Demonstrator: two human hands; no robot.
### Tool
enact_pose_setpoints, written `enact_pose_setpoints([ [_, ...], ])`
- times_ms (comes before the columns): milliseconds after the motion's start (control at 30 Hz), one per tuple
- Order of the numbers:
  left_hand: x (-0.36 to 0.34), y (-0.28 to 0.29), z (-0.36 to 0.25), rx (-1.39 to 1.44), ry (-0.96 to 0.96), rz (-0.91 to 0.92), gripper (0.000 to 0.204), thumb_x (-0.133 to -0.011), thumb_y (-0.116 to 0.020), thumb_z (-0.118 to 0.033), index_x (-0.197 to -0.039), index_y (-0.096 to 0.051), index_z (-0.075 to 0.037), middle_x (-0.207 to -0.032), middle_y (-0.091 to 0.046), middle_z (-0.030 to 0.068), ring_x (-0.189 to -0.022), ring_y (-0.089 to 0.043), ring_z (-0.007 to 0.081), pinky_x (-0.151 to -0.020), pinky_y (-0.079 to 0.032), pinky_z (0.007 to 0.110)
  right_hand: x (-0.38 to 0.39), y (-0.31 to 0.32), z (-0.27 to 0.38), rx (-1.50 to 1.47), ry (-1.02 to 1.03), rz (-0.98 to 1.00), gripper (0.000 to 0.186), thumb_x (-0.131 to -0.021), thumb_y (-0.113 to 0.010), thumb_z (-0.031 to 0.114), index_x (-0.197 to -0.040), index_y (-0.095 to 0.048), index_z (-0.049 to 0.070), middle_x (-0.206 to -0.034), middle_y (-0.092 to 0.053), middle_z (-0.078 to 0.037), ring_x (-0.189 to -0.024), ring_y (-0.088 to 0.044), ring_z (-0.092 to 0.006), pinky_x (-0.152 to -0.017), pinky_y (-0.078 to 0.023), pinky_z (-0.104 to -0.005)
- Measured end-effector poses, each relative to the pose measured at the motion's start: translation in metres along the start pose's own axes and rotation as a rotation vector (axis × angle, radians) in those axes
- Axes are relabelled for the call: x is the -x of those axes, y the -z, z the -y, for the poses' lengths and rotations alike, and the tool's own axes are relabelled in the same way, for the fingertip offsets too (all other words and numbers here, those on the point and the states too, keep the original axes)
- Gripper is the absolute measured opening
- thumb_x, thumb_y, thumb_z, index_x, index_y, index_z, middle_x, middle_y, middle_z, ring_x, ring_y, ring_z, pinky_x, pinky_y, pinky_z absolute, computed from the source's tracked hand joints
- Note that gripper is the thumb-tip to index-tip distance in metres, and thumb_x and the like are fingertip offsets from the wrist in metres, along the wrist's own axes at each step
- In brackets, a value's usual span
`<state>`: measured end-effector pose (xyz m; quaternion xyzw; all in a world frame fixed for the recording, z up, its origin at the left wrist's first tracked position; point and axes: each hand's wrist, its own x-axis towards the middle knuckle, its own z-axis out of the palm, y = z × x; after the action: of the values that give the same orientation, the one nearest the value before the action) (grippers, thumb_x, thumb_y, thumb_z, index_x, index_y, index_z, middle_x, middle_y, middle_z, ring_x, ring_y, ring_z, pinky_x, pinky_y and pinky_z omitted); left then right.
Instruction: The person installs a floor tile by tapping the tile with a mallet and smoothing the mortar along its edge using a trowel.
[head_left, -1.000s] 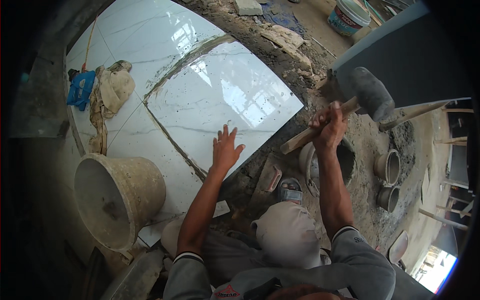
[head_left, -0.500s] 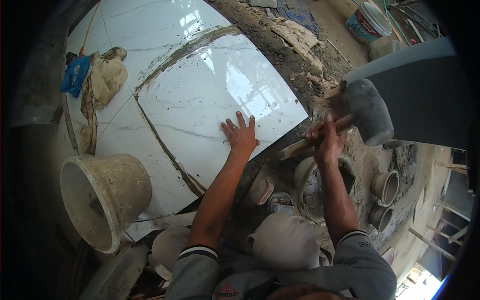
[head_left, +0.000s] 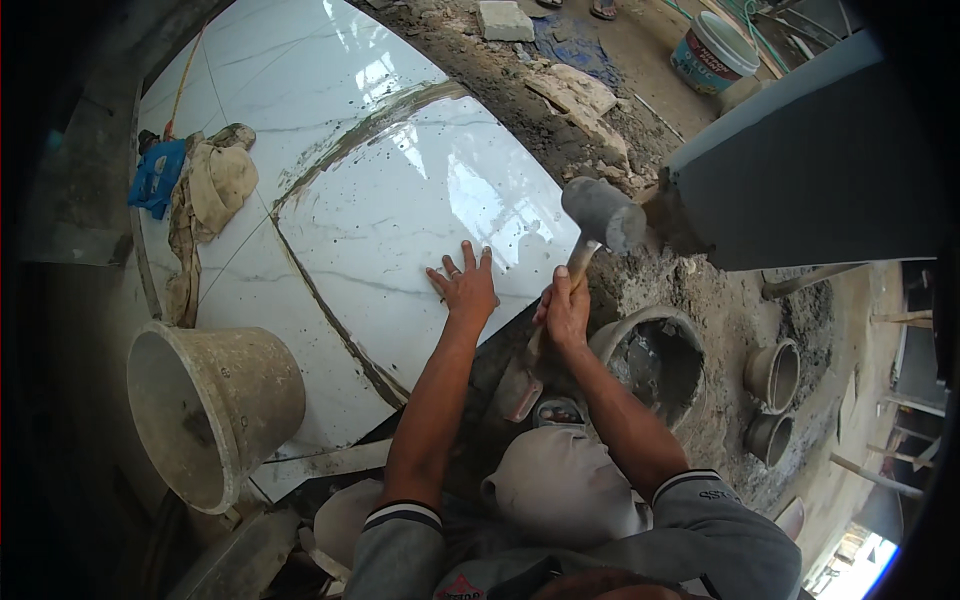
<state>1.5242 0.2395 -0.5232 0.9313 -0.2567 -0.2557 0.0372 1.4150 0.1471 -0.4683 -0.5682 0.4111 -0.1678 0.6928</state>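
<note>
My left hand (head_left: 468, 290) lies with spread fingers on a large glossy white tile (head_left: 380, 220) with grey veining. Wet mortar smears line the joints along its far and left edges. In my right hand (head_left: 566, 312) is the wooden handle of a rubber mallet (head_left: 603, 215), the fingers wrapped round it. The mallet's grey head is over the tile's right corner; I cannot tell whether it touches. Below my right forearm, a bucket (head_left: 655, 365) holds grey mortar.
A large dirty bucket (head_left: 215, 410) rests tilted at the left, near a cloth (head_left: 215, 180) and a blue packet (head_left: 155, 178). A dark grey panel or pillar (head_left: 810, 160) juts in at the right. Rubble (head_left: 580, 100) borders the far tile edge; two small pots (head_left: 772, 375) stand right.
My right hand has swung the mallet left and inward, bringing its head from beside the dark pillar to the tile's right corner. My left hand remains on the tile. The view has shifted slightly.
</note>
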Motion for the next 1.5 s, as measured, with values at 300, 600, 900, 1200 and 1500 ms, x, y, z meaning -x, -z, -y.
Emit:
enact_pose_setpoints([
  [300, -0.001, -0.003, -0.001, 0.012, 0.01, -0.031, 0.091, -0.065, -0.079, -0.029, -0.141, -0.031, -0.022, -0.152, -0.018, 0.0085, -0.134, -0.023, 0.043, -0.104, -0.012, 0.067, -0.019, -0.037, 0.013, 0.042, 0.147, 0.046, 0.045, -0.095, -0.039, 0.048, -0.089, -0.042, 0.003, -0.058, -0.041, -0.001, -0.042, -0.042, -0.0105, -0.039, -0.04, -0.0272],
  [600, -0.003, -0.01, 0.0, -0.038, 0.033, -0.025, 0.092, -0.065, -0.079, -0.03, -0.142, -0.029, -0.023, -0.152, -0.016, 0.0079, -0.134, -0.023, 0.043, -0.104, -0.011, 0.068, -0.048, -0.037, 0.011, 0.087, 0.036, 0.061, 0.049, -0.093, -0.04, 0.051, -0.089, -0.045, 0.003, -0.057, -0.042, -0.001, -0.041, -0.043, -0.0105, -0.036, -0.04, -0.0273],
  [900, -0.009, -0.01, 0.0, -0.037, 0.028, -0.024, 0.095, -0.064, -0.08, -0.03, -0.143, -0.027, -0.023, -0.152, -0.014, 0.0084, -0.134, -0.023, 0.0445, -0.103, -0.012, 0.068, -0.091, -0.04, 0.017, 0.046, 0.205, 0.077, 0.051, -0.093, -0.037, 0.053, -0.087, -0.045, 0.003, -0.057, -0.043, -0.002, -0.04, -0.042, -0.0102, -0.035, -0.039, -0.0259],
  [1200, -0.001, -0.01, 0.001, 0.012, 0.017, -0.011, 0.08, -0.071, -0.071, -0.023, -0.141, -0.031, -0.022, -0.151, -0.017, 0.0094, -0.132, -0.024, 0.0462, -0.103, -0.01, 0.068, -0.082, -0.035, 0.014, 0.181, 0.038, 0.09, 0.047, -0.096, -0.034, 0.05, -0.078, -0.041, 0.007, -0.055, -0.041, -0.001, -0.04, -0.042, -0.0106, -0.036, -0.04, -0.0268],
  [1500, 0.0, 0.001, -0.001, 0.004, 0.015, -0.002, 0.079, -0.073, -0.069, -0.023, -0.142, -0.03, -0.023, -0.152, -0.015, 0.0092, -0.133, -0.024, 0.0453, -0.103, -0.008, 0.069, -0.092, -0.038, 0.008, 0.274, -0.336, 0.176, 0.053, -0.092, -0.035, 0.057, -0.079, -0.044, 0.007, -0.056, -0.041, -0.001, -0.04, -0.041, -0.0124, -0.038, -0.041, -0.0293],
])
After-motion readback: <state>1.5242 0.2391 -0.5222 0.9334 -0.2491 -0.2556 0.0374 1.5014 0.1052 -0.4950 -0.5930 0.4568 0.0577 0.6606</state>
